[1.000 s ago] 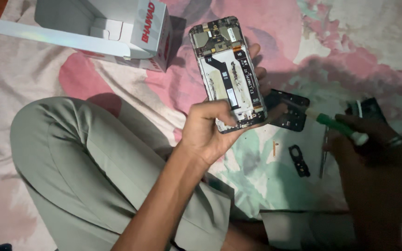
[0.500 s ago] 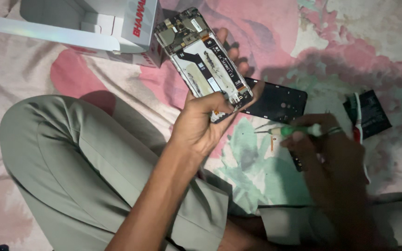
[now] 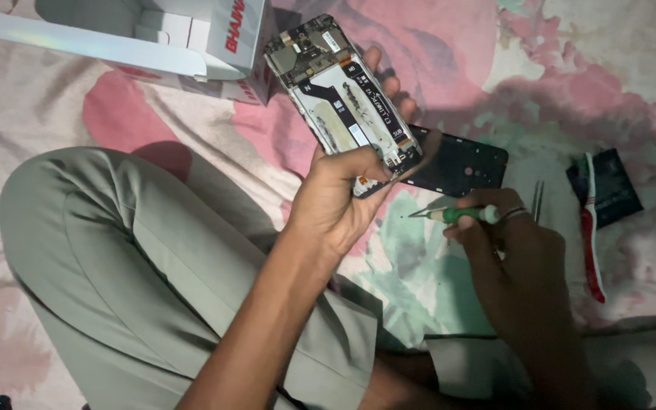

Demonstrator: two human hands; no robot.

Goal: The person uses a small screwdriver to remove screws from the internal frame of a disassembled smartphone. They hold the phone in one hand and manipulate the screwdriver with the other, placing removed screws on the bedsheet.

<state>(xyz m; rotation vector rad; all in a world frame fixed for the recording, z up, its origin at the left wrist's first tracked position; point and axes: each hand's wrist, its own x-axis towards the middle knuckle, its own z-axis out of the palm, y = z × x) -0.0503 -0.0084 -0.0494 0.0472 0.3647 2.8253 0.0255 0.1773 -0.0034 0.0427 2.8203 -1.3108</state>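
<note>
box (image 3: 153, 38) cut off top | phone (image 3: 347, 99) btm end hidden by left grip (image 3: 335, 205)

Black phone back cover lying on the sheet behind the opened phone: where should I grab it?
Probably by the right short edge of the flat black plastic back cover, coming from the right. Its left end is hidden behind the opened phone in the left hand; the right hand holds the green-handled screwdriver.

The opened phone (image 3: 347, 99) sits in the left hand (image 3: 335, 201); a box (image 3: 191, 45) lies behind-left, the back cover (image 3: 461, 163) right, the screwdriver (image 3: 457, 215) below it.
</note>
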